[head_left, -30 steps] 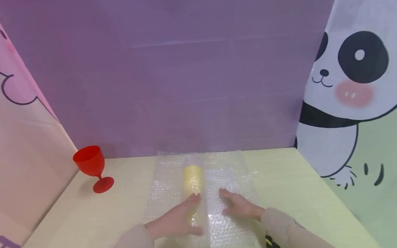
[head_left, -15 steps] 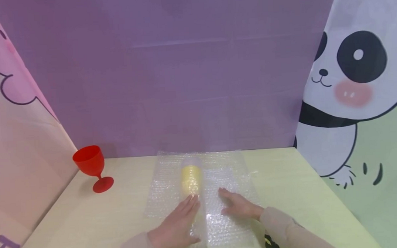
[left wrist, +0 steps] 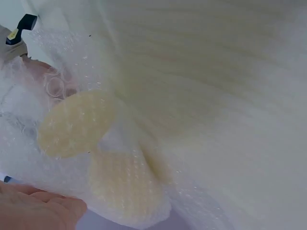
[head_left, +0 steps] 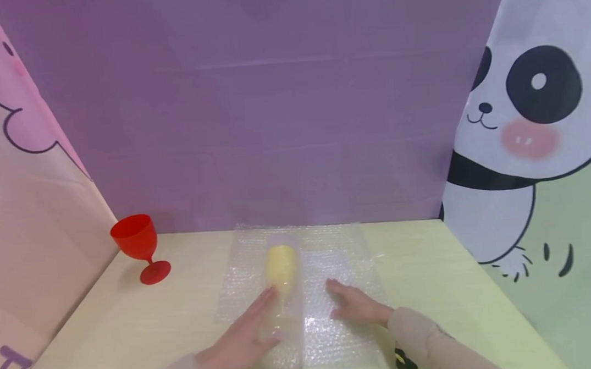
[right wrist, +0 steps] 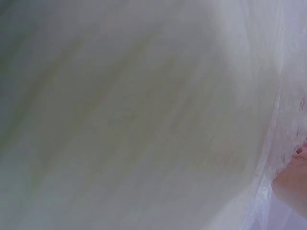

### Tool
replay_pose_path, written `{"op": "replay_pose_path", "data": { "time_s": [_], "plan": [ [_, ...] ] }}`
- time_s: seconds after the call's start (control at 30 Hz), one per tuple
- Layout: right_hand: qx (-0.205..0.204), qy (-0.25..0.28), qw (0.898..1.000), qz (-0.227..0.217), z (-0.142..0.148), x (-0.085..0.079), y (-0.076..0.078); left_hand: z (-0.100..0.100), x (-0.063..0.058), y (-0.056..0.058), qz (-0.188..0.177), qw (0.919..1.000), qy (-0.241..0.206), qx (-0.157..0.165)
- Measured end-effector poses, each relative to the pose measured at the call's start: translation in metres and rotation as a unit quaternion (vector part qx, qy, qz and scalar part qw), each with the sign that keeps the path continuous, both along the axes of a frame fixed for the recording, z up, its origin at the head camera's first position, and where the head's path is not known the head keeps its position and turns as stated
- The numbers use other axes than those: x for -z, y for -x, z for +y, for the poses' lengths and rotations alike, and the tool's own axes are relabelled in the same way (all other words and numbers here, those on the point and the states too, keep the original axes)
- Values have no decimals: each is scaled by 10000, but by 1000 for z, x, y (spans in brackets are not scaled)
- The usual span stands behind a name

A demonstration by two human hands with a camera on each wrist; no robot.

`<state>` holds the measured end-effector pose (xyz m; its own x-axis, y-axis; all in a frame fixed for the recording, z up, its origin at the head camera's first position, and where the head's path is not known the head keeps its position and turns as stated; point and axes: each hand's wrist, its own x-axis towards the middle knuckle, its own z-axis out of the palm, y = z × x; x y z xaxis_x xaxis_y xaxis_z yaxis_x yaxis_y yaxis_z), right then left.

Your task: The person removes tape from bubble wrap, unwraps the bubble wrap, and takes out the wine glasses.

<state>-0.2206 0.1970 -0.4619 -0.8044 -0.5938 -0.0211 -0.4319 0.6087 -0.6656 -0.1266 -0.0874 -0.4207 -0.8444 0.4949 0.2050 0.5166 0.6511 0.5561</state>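
A yellow goblet (head_left: pixel 281 265) lies on its side under clear bubble wrap (head_left: pixel 332 337) in the middle of the table. The head view has its bowl pointing to the far wall; the left wrist view shows its round base (left wrist: pixel 76 123) and bowl (left wrist: pixel 125 184) through the wrap. My left hand (head_left: pixel 240 341) is at the goblet's left side, fingers straight and thumb apart, near the stem. Whether it touches the wrap is unclear. On the sheet to the right rests my right hand (head_left: pixel 357 305), its fingers loosely extended. Only a bit of that hand (right wrist: pixel 292 184) appears in the right wrist view.
A red goblet (head_left: pixel 136 238) stands at the table's back left. The pale table (head_left: pixel 428 278) meets a purple backdrop (head_left: pixel 282 108) behind, with printed side walls left and right, one bearing a panda (head_left: pixel 504 208).
My left hand pressed along the goblet's top, then drew back to the left and toward me. The wrapped goblet has rolled slightly left, uncovering its stem. My right hand has stayed in place.
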Motion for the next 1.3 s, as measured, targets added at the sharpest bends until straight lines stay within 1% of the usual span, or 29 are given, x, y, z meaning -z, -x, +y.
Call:
{"op": "replay_pose_path", "data": {
  "time_s": [0.07,0.17,0.27,0.33,0.4,0.43,0.5,0.6,0.63,0.77,0.83,0.87,0.93,1.03,1.1,1.17,1.27,1.3],
  "plan": [
    [9,34,10000,-52,0,0,0,-4,-1,-2,-153,9996,-207,-111],
    [19,27,10000,-93,1,1,0,-11,-1,-4,-150,9990,-323,-279],
    [27,-12,10000,-77,1,3,2,-19,-1,-6,-256,9971,-402,-587],
    [35,-52,10000,-56,2,4,3,-26,-1,-8,-476,9939,-589,-796],
    [38,-59,10000,-46,2,5,3,-32,-1,-9,-879,9874,-802,-1040],
    [40,-62,10000,-43,2,5,4,-35,-1,-9,-1116,9828,-899,-1168],
    [39,-57,10000,-46,2,5,4,-42,-2,-9,-1589,9711,-1094,-1404],
    [44,-47,9999,-82,2,6,5,-52,-3,-10,-2104,9548,-1307,-1642],
    [48,-31,9999,-98,2,6,5,-55,-4,-10,-2255,9497,-1390,-1671],
    [67,-15,9999,-118,2,6,5,-67,-5,-11,-2420,9393,-1702,-1740],
    [75,0,9999,-122,2,6,6,-70,-6,-12,-2475,9328,-1866,-1839],
    [72,-2,9999,-118,2,6,6,-71,-6,-12,-2461,9305,-1910,-1927],
    [70,2,9999,-132,2,6,6,-73,-6,-13,-2561,9207,-2030,-2133],
    [87,-21,9999,-135,2,5,6,-77,-6,-14,-2544,9111,-2089,-2483],
    [102,-38,9998,-148,2,5,6,-82,-5,-13,-2489,9090,-2048,-2643],
    [112,-44,9998,-154,2,5,5,-88,-6,-14,-2388,9091,-2002,-2766],
    [101,-41,9998,-179,2,4,5,-96,-6,-15,-2333,9042,-1967,-2989],
    [96,-37,9998,-178,2,4,4,-99,-5,-16,-2350,9006,-1970,-3080]
  ]
}}
